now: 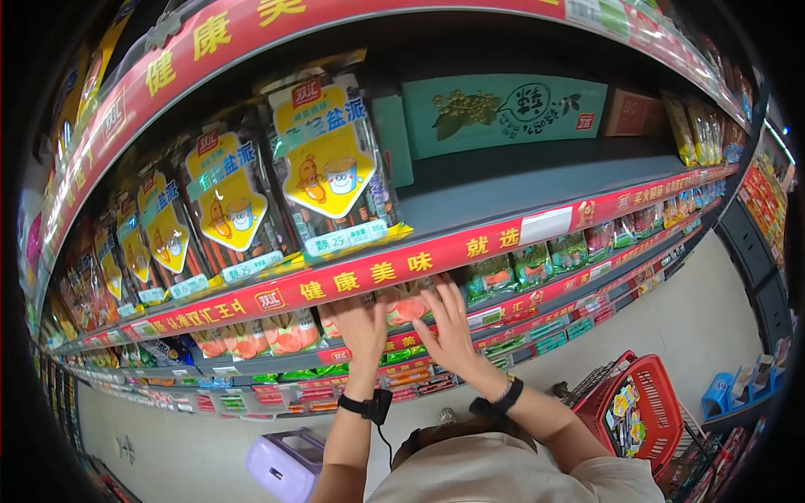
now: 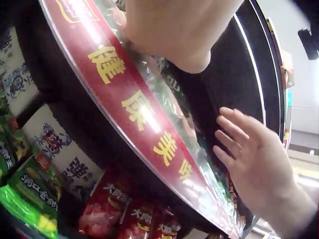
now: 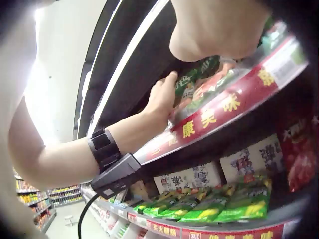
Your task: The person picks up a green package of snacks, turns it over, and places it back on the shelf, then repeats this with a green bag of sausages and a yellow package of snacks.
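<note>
Both hands reach to the shelf row under the red strip in the head view, at clear packets point(image 1: 408, 307) with round orange-pink pictures. My left hand point(image 1: 360, 329) is among these packets, its thumb extended and its fingertips hidden beneath the strip. In the right wrist view the same left hand point(image 3: 162, 99) lies against a green-and-pink packet point(image 3: 187, 85). Just to its right, my right hand point(image 1: 450, 325) has its fingers spread over the packet fronts. The left wrist view shows the right hand point(image 2: 256, 167) with straight fingers and nothing in it.
Tall yellow-labelled snack packs point(image 1: 325, 159) line the shelf above, beside a teal box point(image 1: 503, 113). The red shelf strip point(image 1: 369, 277) overhangs the hands. Green packets point(image 3: 244, 199) sit one shelf lower. A red basket point(image 1: 662, 402) and a purple stool point(image 1: 285, 461) are below.
</note>
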A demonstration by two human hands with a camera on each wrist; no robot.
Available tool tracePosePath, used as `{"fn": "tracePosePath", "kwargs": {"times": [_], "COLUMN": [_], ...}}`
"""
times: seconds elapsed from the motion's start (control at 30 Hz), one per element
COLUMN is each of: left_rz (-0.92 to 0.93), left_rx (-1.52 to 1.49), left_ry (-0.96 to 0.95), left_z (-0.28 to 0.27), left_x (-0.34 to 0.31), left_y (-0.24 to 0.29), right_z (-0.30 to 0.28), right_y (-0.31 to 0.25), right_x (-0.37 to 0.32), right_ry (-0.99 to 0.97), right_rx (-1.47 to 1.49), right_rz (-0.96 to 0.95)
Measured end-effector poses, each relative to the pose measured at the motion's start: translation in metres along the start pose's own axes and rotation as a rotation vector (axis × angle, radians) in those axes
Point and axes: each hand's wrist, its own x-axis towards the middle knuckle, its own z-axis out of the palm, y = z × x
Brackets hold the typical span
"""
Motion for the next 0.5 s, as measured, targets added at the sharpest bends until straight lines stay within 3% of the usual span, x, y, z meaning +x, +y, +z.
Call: {"fn": "tracePosePath", "kwargs": {"times": [0.03, 0.17, 0.23, 0.43, 0.5], "left_rz": [-0.08, -0.059, 0.02, -0.014, -0.073], "left_rx": [-0.214, -0.235, -0.332, -0.454, -0.521], "left_ry": [0.094, 0.174, 0.053, -0.077, -0.102], "left_z": [0.001, -0.023, -0.032, -0.028, -0.026], "left_x": [-0.008, -0.033, -0.047, -0.057, -0.053], "left_y": [-0.005, 0.024, 0.043, 0.078, 0.092], "right_z": [-0.005, -0.029, -0.035, -0.056, -0.067], "right_y": [-0.001, 0.014, 0.021, 0.034, 0.037], "right_x": [-0.011, -0.058, -0.077, -0.107, -0.118], "right_ry": [0.032, -0.029, 0.008, 0.037, -0.045], "right_rx": [0.096, 0.163, 0.423, 0.314, 0.335], "right_rz": [0.004, 0.034, 0.223, 0.243, 0.356]}}
